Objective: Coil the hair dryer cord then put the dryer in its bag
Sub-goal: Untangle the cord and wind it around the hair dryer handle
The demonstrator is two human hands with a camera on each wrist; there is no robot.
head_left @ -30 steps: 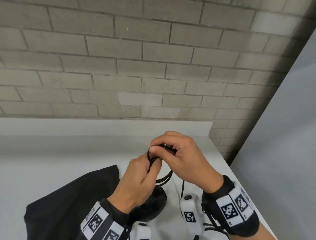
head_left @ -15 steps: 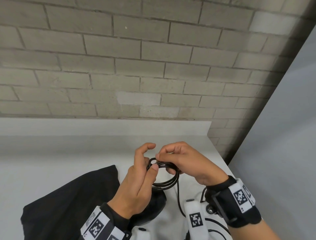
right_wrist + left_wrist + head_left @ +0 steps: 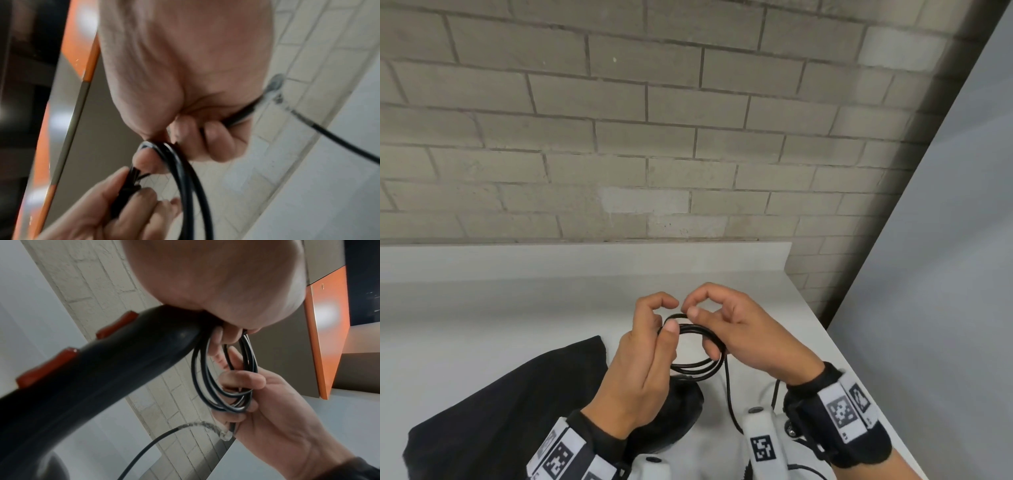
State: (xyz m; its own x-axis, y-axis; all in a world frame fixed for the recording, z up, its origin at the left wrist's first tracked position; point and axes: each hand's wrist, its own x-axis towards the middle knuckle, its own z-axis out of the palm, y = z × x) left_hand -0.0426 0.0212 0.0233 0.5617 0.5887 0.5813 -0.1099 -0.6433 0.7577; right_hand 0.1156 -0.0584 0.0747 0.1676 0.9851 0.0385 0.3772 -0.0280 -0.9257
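**Cord coil held between both hands, dryer under left palm**

Between the two hands, the black cord (image 3: 697,366) sits in a few stacked loops above the white counter (image 3: 482,318). Left hand (image 3: 640,370) pinches the coil's left side, thumb on top; index finger curled clear above it. Right hand (image 3: 743,339) has its lower fingers hooked through the coil's right side, thumb and index tips nearly touching above the loops. Loose cord runs from under the right hand down toward the wrists.

No readable brand or text; only square black-and-white marker tags on both wrist bands (image 3: 842,414).

Hair dryer (image 3: 98,378) is black with two red-orange switches; left wrist view shows its handle pressed against the left palm, body below that hand. Black bag (image 3: 493,411) lies flat on the counter, left of and below the left hand, dryer not in it. Brick wall (image 3: 619,137) beyond the hands, grey panel on the right.

Versus half a second ago: left index has curled in, the hands' index fingertips are closer together, coil same place.
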